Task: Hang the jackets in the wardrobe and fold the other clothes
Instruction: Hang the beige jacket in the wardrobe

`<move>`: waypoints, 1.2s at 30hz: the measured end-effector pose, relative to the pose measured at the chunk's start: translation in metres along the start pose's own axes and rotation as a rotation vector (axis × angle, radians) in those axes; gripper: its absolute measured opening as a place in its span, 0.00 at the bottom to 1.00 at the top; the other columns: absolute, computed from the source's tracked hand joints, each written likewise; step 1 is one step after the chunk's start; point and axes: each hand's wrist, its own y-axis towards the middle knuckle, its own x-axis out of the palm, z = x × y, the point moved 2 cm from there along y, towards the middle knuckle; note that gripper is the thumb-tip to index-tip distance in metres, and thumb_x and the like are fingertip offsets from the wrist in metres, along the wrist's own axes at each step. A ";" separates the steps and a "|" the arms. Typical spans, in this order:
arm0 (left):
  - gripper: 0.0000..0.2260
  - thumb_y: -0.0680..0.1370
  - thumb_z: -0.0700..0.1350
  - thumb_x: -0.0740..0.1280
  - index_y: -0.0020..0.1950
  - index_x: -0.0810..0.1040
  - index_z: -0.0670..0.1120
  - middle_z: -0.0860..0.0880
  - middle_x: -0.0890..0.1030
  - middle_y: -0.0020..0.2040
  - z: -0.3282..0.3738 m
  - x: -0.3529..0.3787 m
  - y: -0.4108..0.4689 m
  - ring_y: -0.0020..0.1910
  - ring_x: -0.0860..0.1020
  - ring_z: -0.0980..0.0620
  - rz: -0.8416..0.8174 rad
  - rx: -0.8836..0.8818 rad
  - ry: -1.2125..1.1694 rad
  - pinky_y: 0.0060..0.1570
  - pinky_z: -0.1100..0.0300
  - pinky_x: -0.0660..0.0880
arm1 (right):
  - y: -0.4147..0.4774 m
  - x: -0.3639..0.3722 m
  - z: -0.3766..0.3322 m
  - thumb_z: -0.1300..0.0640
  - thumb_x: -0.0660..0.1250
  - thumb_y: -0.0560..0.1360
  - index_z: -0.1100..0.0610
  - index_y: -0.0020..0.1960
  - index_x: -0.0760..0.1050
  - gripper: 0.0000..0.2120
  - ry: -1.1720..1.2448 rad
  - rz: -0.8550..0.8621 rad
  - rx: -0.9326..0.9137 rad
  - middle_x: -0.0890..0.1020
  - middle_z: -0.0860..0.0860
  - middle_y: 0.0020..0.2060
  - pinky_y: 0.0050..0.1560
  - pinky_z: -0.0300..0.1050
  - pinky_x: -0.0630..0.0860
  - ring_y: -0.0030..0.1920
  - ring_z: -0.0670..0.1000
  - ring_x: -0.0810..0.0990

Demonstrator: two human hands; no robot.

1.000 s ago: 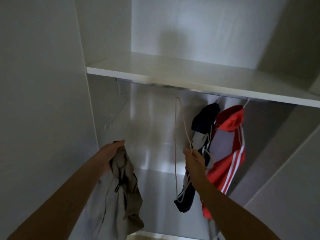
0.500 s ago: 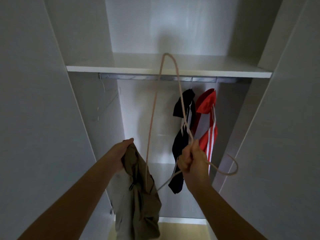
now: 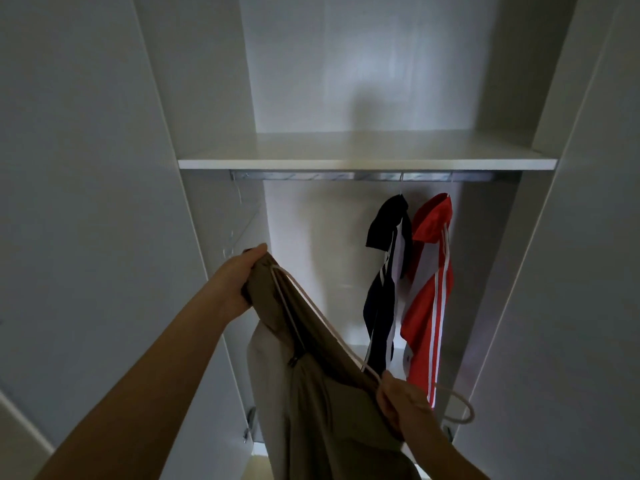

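your right hand (image 3: 405,407) is nearest, fingers curled tight round the neck of the hanger (image 3: 470,410), w/ its hook poking out to the right, below your wrist. the brown jacket (image 3: 329,410) droops between both hands, most of its weight hanging loose under them. one hanger arm runs up inside the cloth toward your left hand (image 3: 239,285), which pinches the jacket's top edge, thumb on top, fingers tucked under.

risks from here:
- only one shoulder looks threaded. let go w/ the left too soon and the jacket prob slides off the thin, slick-looking hanger arm and drops.
- the zip area bunches mid-jacket, so the 2nd arm could snag there instead of finding the other shoulder. can't tell if the sleeve opening is clear.
- the hook points away from the wardrobe (image 3: 502,81). you'll need to turn it before lifting, and a one-hand twist could tip the jacket off.

further in, the navy jacket (image 3: 384,271) and red jacket (image 3: 429,289) hang close together at the right of the rail (image 3: 346,175). swing in there and the hook may catch them, so aim for the bare left stretch. the shelf (image 3: 346,161) sits just above the rail, so clearance for the hook looks tight.
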 end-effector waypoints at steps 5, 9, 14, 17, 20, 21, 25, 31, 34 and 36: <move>0.11 0.77 0.52 0.67 0.46 0.79 0.45 0.44 0.82 0.47 0.000 0.003 -0.006 0.47 0.80 0.46 -0.001 0.217 0.454 0.49 0.55 0.77 | -0.006 -0.017 0.010 0.34 0.58 0.73 0.50 0.28 0.75 0.25 -0.287 -0.061 0.119 0.73 0.45 0.22 0.27 0.37 0.68 0.23 0.43 0.72; 0.13 0.78 0.54 0.65 0.42 0.79 0.46 0.47 0.81 0.42 -0.013 0.037 -0.020 0.42 0.79 0.51 -0.117 0.326 0.753 0.40 0.61 0.74 | 0.007 -0.003 -0.004 0.46 0.60 0.79 0.53 0.34 0.73 0.18 -0.405 -0.095 0.257 0.75 0.46 0.30 0.41 0.41 0.75 0.34 0.49 0.78; 0.11 0.76 0.54 0.68 0.42 0.80 0.47 0.49 0.82 0.41 -0.025 0.041 -0.017 0.41 0.80 0.54 -0.147 0.262 0.779 0.38 0.64 0.72 | 0.045 0.008 -0.095 0.55 0.63 0.79 0.54 0.48 0.79 0.06 -0.385 -0.159 0.037 0.81 0.50 0.45 0.43 0.34 0.75 0.43 0.45 0.79; 0.14 0.74 0.53 0.70 0.52 0.82 0.44 0.45 0.83 0.45 -0.031 0.009 -0.005 0.40 0.81 0.52 -0.191 -0.013 0.762 0.34 0.63 0.77 | 0.058 0.004 -0.136 0.60 0.63 0.79 0.53 0.48 0.80 0.07 -0.215 -0.139 -0.122 0.80 0.47 0.35 0.34 0.33 0.72 0.33 0.44 0.77; 0.14 0.76 0.46 0.69 0.58 0.77 0.40 0.44 0.80 0.48 -0.041 -0.014 0.023 0.44 0.80 0.48 -0.020 0.092 0.850 0.45 0.53 0.80 | 0.076 0.009 -0.150 0.61 0.62 0.80 0.52 0.47 0.79 0.09 -0.189 -0.148 -0.230 0.79 0.49 0.30 0.28 0.31 0.69 0.26 0.42 0.73; 0.17 0.75 0.46 0.70 0.61 0.75 0.42 0.45 0.78 0.53 -0.043 -0.016 0.033 0.51 0.78 0.47 0.078 0.254 1.017 0.53 0.51 0.77 | 0.085 0.013 -0.153 0.61 0.62 0.80 0.51 0.46 0.79 0.10 -0.203 -0.156 -0.249 0.79 0.48 0.30 0.28 0.30 0.69 0.25 0.41 0.73; 0.17 0.70 0.42 0.74 0.58 0.79 0.47 0.47 0.80 0.53 -0.052 -0.006 0.081 0.51 0.79 0.46 0.071 0.899 1.477 0.51 0.48 0.76 | 0.136 0.030 -0.157 0.61 0.61 0.80 0.50 0.44 0.79 0.11 -0.214 -0.181 -0.248 0.80 0.47 0.29 0.28 0.30 0.68 0.25 0.41 0.73; 0.06 0.80 0.46 0.60 0.56 0.73 0.50 0.52 0.77 0.49 -0.059 -0.001 0.204 0.47 0.79 0.50 -0.017 0.752 1.814 0.47 0.55 0.77 | 0.240 0.025 -0.134 0.52 0.59 0.81 0.55 0.41 0.77 0.14 -0.451 -0.097 -0.064 0.78 0.51 0.30 0.27 0.33 0.68 0.23 0.42 0.72; 0.06 0.80 0.45 0.60 0.56 0.72 0.48 0.51 0.79 0.50 -0.067 0.007 0.258 0.46 0.80 0.51 -0.110 0.835 1.851 0.46 0.60 0.74 | 0.287 0.023 -0.119 0.49 0.59 0.81 0.55 0.35 0.75 0.19 -0.550 -0.031 -0.016 0.76 0.47 0.24 0.31 0.34 0.70 0.27 0.44 0.73; 0.06 0.80 0.45 0.60 0.56 0.71 0.48 0.50 0.78 0.50 -0.069 0.015 0.297 0.47 0.80 0.50 -0.134 0.882 1.824 0.46 0.60 0.74 | 0.319 0.021 -0.112 0.49 0.59 0.81 0.54 0.31 0.75 0.21 -0.561 0.017 -0.037 0.74 0.45 0.20 0.32 0.34 0.70 0.26 0.44 0.72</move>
